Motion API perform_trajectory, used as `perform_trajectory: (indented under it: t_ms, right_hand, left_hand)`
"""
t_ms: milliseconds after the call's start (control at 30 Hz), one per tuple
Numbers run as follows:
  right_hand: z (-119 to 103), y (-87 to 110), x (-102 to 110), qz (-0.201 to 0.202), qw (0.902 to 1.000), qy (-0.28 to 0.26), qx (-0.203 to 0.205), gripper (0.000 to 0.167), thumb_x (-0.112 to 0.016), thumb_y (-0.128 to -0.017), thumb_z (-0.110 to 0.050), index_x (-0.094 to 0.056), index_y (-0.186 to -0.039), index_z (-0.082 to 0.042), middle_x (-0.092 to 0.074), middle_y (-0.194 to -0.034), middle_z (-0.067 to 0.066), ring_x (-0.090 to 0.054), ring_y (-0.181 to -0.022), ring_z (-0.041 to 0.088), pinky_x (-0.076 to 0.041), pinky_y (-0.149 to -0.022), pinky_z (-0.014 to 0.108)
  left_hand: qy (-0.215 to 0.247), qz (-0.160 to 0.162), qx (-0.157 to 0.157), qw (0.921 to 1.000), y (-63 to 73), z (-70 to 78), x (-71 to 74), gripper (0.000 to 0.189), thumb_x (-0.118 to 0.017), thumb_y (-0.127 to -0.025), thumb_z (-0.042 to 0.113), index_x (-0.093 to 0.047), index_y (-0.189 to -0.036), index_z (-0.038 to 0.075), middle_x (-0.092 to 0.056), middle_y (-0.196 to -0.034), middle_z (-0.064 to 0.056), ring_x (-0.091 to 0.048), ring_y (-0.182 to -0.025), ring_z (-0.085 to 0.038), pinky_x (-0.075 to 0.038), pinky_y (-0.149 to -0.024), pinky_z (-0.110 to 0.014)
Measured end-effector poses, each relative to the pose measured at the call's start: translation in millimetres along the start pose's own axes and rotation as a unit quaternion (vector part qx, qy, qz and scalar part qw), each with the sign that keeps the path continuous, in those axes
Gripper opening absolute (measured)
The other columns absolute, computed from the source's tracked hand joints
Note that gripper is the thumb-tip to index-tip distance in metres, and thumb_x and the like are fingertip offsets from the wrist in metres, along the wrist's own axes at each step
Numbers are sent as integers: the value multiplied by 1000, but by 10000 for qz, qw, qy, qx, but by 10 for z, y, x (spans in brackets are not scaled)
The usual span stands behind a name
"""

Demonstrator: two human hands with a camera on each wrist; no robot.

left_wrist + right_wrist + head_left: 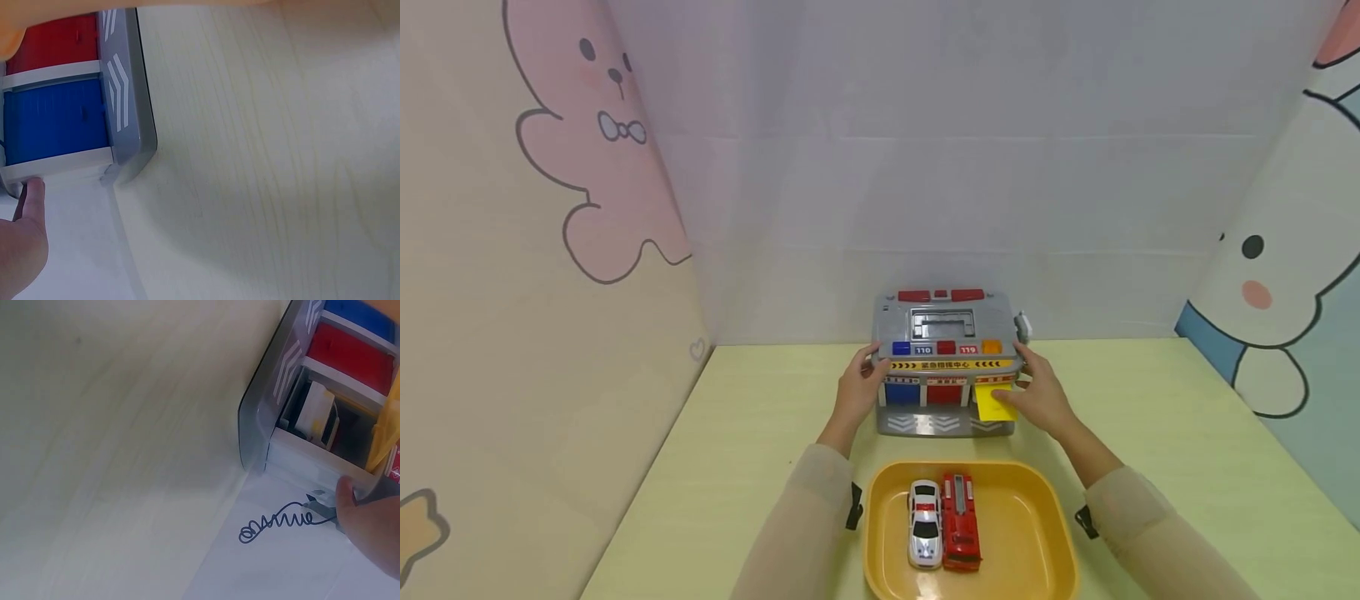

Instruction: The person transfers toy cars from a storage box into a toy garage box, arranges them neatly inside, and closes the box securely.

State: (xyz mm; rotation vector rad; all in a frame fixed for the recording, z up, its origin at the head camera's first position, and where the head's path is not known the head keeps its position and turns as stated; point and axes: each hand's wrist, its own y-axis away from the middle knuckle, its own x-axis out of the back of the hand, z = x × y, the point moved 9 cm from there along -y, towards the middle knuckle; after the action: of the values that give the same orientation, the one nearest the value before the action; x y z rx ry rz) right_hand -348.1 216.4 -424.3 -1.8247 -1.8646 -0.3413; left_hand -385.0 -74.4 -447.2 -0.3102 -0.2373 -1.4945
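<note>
A grey toy emergency station stands on the table at the back, fronted by three garage doors. My left hand grips its left side, with a fingertip against the white side wall beside the blue door. On the opposite side my right hand holds the station's right edge, its thumb by the yellow door. This door is swung up and out, while the blue door and the red door are down. Behind the yellow door, a white toy vehicle sits in the bay.
In front of the station is a yellow tray holding a white toy police car and a red toy fire truck. A dark coiled cord hangs off the station's right side, near a grey handset. Cloth walls enclose the table.
</note>
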Motion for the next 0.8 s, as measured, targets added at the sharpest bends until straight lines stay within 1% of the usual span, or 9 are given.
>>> perform_trajectory:
  t_ms: [133, 333, 500, 567, 700, 800]
  right_hand:
    - [37, -51, -17, -49, 9999, -95, -44, 92, -76, -83, -1, -16, -153, 1, -22, -142, 35, -40, -123, 52, -42, -100, 53]
    - [100, -103, -38, 4, 10000, 18, -95, 94, -77, -82, -1, -17, -154, -2, -25, -140, 34, -43, -122, 51, -43, -98, 53]
    - [152, -129, -64, 30, 10000, 58, -73, 96, -78, -81, -1, -17, -154, -6, -40, -136, 31, -48, -120, 50, -47, -94, 52]
    - [175, -137, -69, 72, 9999, 70, -13, 95, -79, -80, -1, -19, -153, -8, -46, -133, 29, -49, -119, 48, -46, -95, 53]
    - [217, -160, -74, 246, 9994, 108, 218, 90, -81, -79, -1, -25, -150, -8, -49, -129, 26, -50, -118, 42, -45, -97, 53]
    - [229, -166, -74, 450, 9982, 160, 365, 87, -82, -78, -3, -30, -147, -9, -50, -127, 23, -50, -114, 40, -45, -95, 55]
  left_hand:
    - [7, 7, -21, 10000, -2, 19, 6, 46, -58, -98, 39, -51, -142, 24, -56, -132, -15, -54, -120, -29, -47, -97, -45]
    - [15, 26, -45, 10000, -15, 34, 18, 46, -59, -98, 38, -51, -141, 24, -56, -132, -16, -54, -119, -28, -47, -97, -44]
    - [9, 16, -54, 10000, -7, 38, 18, 46, -59, -98, 37, -51, -141, 23, -55, -133, -17, -54, -119, -29, -47, -96, -44]
    - [29, 8, -62, 10000, 0, 42, 17, 46, -58, -98, 37, -51, -141, 23, -55, -133, -17, -54, -120, -29, -47, -96, -44]
    - [49, 7, -49, 10000, 10, 38, 16, 45, -58, -98, 37, -51, -141, 24, -55, -132, -16, -54, -120, -29, -47, -97, -45]
    - [58, 10, -37, 10000, 10, 25, 7, 45, -58, -98, 37, -52, -141, 24, -55, -132, -16, -54, -119, -29, -47, -97, -44]
